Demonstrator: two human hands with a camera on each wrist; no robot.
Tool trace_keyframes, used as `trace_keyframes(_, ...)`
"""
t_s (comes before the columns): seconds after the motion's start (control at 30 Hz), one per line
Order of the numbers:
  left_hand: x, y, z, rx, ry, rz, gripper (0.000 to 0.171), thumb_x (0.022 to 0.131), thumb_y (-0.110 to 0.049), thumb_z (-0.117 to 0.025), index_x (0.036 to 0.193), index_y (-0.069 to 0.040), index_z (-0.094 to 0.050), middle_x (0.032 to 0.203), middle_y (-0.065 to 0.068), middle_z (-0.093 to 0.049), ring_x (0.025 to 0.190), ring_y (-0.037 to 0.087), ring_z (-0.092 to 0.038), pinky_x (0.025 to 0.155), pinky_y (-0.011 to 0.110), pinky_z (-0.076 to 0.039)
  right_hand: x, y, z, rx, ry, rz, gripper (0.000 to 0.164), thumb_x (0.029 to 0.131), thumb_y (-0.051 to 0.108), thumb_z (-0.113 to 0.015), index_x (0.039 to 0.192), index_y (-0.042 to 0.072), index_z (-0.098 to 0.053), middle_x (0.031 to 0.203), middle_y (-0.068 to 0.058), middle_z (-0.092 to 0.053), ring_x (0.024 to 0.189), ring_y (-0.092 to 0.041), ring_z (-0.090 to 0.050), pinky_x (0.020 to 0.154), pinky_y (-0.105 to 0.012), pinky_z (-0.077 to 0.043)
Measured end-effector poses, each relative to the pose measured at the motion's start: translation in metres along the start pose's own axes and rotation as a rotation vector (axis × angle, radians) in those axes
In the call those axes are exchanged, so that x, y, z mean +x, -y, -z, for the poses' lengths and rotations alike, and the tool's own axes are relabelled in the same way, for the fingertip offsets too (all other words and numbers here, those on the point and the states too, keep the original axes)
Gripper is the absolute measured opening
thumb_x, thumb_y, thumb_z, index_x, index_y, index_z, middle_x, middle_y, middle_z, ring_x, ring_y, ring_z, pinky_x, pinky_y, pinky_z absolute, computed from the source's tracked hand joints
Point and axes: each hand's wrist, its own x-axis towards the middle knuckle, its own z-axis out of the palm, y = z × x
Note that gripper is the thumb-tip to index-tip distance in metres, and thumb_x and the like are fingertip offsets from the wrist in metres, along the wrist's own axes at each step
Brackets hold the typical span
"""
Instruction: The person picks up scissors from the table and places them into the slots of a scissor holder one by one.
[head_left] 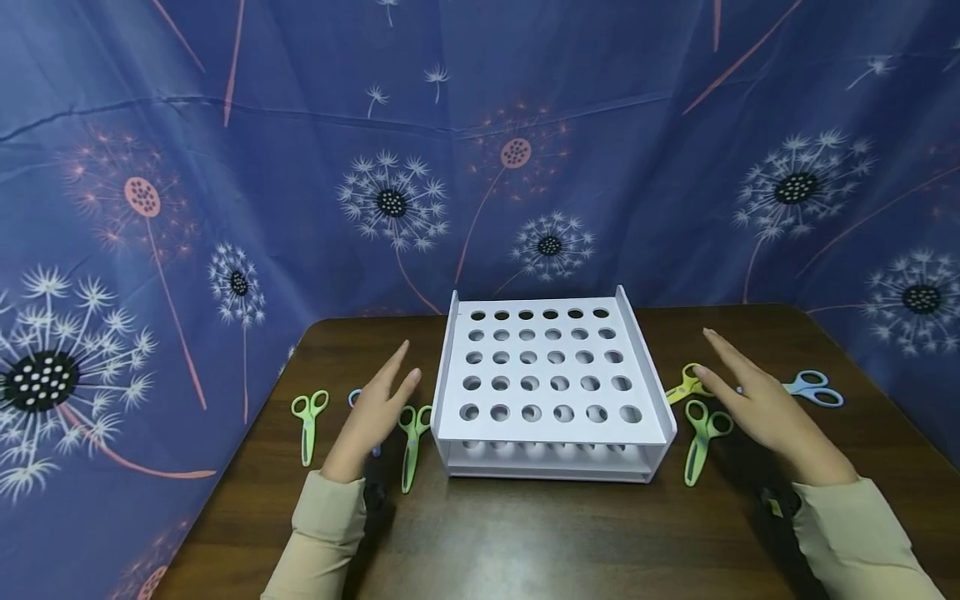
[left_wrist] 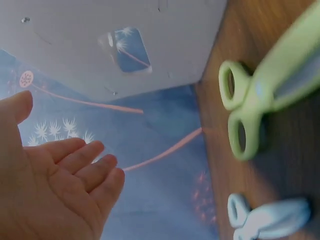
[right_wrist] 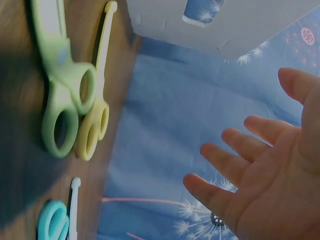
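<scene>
A white rack (head_left: 551,430) with rows of round holes stands on the table between both hands. My left hand (head_left: 377,408) hovers to its left, fingers extended and holding nothing. Beneath and beside that hand lie green scissors (head_left: 411,442) and blue scissors (left_wrist: 275,218), the latter mostly covered by the hand in the head view. On the rack's right, my right hand (head_left: 765,410) is held above the table with its fingers spread and its palm bare. Near it are green scissors (head_left: 699,446), yellow scissors (head_left: 684,388) and blue scissors (head_left: 813,389), the last partly hidden.
Another pair of green scissors (head_left: 309,425) lies toward the left edge of the brown wooden table (head_left: 510,533). A blue cloth (head_left: 645,208) with dandelion prints hangs behind and along the left side. Cut-out openings show in the rack's side walls.
</scene>
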Motion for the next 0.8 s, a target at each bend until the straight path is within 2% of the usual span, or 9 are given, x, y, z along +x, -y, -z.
trace_keyframes(0.17, 0.003, -0.006, -0.011, -0.150, -0.014, -0.047, 0.058, 0.102, -0.047, -0.039, 0.154, -0.032, -0.020, 0.161, -0.001, -0.022, 0.146, 0.033, -0.023, 0.113, 0.058, -0.024, 0.003, 0.006, -0.004, 0.057, -0.036, 0.005, 0.065, 0.103, 0.038, -0.043, 0.157, 0.023, -0.010, 0.161, -0.020, -0.010, 0.138, -0.057, -0.016, 0.099, -0.076, -0.016)
trace_keyframes(0.33, 0.005, -0.009, -0.018, -0.289, -0.049, -0.068, 0.054, 0.103, -0.040, -0.040, 0.153, -0.027, -0.025, 0.159, 0.000, -0.027, 0.145, 0.029, -0.028, 0.114, 0.053, -0.026, 0.009, 0.015, -0.006, 0.102, -0.069, 0.003, 0.063, 0.102, 0.038, -0.044, 0.156, 0.027, -0.015, 0.159, -0.023, -0.018, 0.136, -0.058, -0.021, 0.098, -0.076, -0.019)
trace_keyframes(0.47, 0.006, -0.012, -0.021, -0.361, -0.051, -0.096, 0.053, 0.104, -0.037, -0.041, 0.153, -0.022, -0.027, 0.158, 0.002, -0.030, 0.143, 0.029, -0.032, 0.115, 0.049, -0.027, 0.012, 0.021, -0.007, 0.137, -0.090, -0.001, 0.061, 0.102, 0.038, -0.045, 0.156, 0.027, -0.019, 0.156, -0.026, -0.024, 0.134, -0.059, -0.025, 0.096, -0.075, -0.023)
trace_keyframes(0.6, 0.007, -0.015, -0.023, -0.403, -0.050, -0.094, 0.052, 0.104, -0.034, -0.041, 0.152, -0.021, -0.029, 0.158, 0.004, -0.030, 0.145, 0.028, -0.030, 0.115, 0.047, -0.027, 0.012, 0.025, -0.010, 0.169, -0.089, -0.015, 0.061, 0.102, 0.039, -0.046, 0.156, 0.028, -0.021, 0.154, -0.027, -0.026, 0.132, -0.060, -0.028, 0.095, -0.075, -0.025)
trace_keyframes(0.8, 0.008, -0.018, -0.026, -0.461, -0.045, -0.076, 0.052, 0.104, -0.029, -0.042, 0.153, -0.017, -0.028, 0.159, 0.008, -0.027, 0.146, 0.032, -0.026, 0.116, 0.050, -0.023, 0.013, 0.029, -0.014, 0.191, -0.108, -0.014, 0.059, 0.102, 0.039, -0.045, 0.155, 0.023, -0.025, 0.149, -0.029, -0.036, 0.128, -0.057, -0.039, 0.092, -0.070, -0.033)
